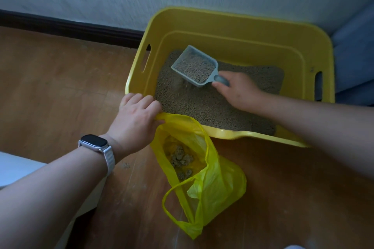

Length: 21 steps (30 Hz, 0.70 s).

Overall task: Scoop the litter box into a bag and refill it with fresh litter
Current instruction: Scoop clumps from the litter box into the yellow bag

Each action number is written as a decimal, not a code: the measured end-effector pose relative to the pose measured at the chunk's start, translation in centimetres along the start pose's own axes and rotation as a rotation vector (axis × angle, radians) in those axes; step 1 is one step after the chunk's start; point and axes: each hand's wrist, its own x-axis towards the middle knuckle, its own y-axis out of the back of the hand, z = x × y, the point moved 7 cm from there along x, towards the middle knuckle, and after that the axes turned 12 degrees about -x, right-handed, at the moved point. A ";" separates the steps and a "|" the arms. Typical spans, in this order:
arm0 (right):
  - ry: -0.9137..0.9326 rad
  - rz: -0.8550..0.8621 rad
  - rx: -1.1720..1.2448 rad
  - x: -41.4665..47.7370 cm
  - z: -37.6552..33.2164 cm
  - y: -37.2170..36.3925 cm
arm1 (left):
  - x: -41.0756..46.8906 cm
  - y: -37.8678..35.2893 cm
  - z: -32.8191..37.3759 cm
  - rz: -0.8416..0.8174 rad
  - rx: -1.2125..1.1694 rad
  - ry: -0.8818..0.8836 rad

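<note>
A yellow litter box stands on the wooden floor against the wall, holding grey-brown litter. My right hand grips the handle of a grey scoop, which is lifted over the litter and full of granules, some sifting down. My left hand holds one handle of a yellow plastic bag at the box's near left corner. The bag hangs open in front of the box, with several litter clumps inside.
A dark baseboard runs along the pale wall. A blue upholstered piece stands right of the box. A white object lies at the lower left under my left forearm. A watch is on my left wrist.
</note>
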 end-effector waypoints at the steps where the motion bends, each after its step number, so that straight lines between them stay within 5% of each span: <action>1: -0.023 0.014 0.003 -0.3 0.4 0.5 | 0.0 0.0 0.0 -0.004 0.000 0.003; 21: -0.118 0.044 0.030 -6.1 3.7 4.9 | 0.0 -0.4 0.2 -0.078 0.007 0.061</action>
